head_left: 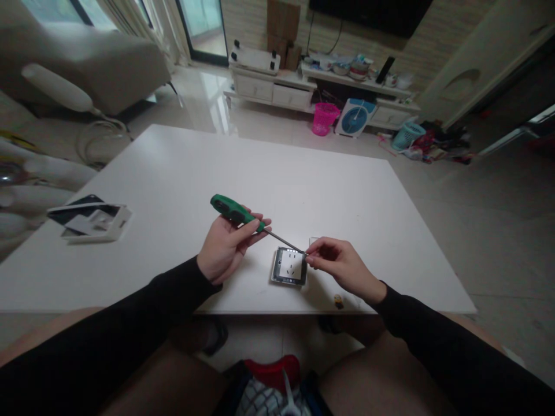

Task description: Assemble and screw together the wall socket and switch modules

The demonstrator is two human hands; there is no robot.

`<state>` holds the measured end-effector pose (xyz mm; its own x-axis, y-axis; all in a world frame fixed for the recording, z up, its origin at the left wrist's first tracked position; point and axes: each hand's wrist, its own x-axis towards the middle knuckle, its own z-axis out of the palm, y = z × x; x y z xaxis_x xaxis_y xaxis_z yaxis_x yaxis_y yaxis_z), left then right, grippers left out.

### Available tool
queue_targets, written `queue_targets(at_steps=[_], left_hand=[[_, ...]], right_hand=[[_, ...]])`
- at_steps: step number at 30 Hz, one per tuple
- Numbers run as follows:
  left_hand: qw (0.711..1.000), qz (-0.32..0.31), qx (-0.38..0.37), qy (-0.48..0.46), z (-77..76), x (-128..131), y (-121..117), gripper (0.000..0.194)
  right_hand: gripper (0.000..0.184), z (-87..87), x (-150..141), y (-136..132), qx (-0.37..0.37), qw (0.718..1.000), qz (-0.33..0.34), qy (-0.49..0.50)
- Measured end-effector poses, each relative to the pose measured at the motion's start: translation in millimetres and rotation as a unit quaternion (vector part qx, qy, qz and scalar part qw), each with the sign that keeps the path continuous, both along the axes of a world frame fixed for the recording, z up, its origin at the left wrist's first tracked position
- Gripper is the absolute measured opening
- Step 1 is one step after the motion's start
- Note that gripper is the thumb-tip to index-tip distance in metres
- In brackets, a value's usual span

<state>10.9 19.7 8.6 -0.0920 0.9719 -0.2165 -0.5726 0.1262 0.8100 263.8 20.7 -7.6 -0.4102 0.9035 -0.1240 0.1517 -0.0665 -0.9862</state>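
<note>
My left hand (232, 242) is closed on the green and black handle of a screwdriver (234, 211). The metal shaft slants down to the right, and its tip meets the fingertips of my right hand (340, 263). Those fingers are pinched together at the tip; anything small between them is too tiny to make out. Just below lies a wall socket (290, 266) with a white middle and a dark frame, flat on the white table (269, 179). The tip is above the socket's upper right corner. A clear, thin-edged piece (314, 239) lies partly hidden behind my right hand.
An open white box (97, 222) with a dark panel sits at the table's left. A small yellow and black figure (338, 301) lies near the front edge. Beyond the table stand a pink basket (324, 118), a blue and white fan (355, 117) and a low cabinet (292, 96).
</note>
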Motion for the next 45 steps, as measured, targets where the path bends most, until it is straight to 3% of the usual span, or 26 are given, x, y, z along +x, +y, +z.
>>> queue_targets(at_steps=[15, 26, 45], left_hand=[[0.999, -0.023, 0.017, 0.031, -4.8, -1.6, -0.1, 0.038], [0.998, -0.034, 0.013, 0.046, -4.7, -1.3, -1.7, 0.044], [0.997, -0.037, 0.037, 0.053, -2.0, -2.2, -2.3, 0.047]], right_hand=[[0.026, -1.3, -2.6, -1.8, 0.013, 1.000, -0.002, -0.019], [0.016, -4.1, -3.5, -3.9, 0.011, 0.999, -0.015, -0.037], [0.032, -10.8, -7.9, -5.5, -0.019, 1.000, 0.005, -0.016]])
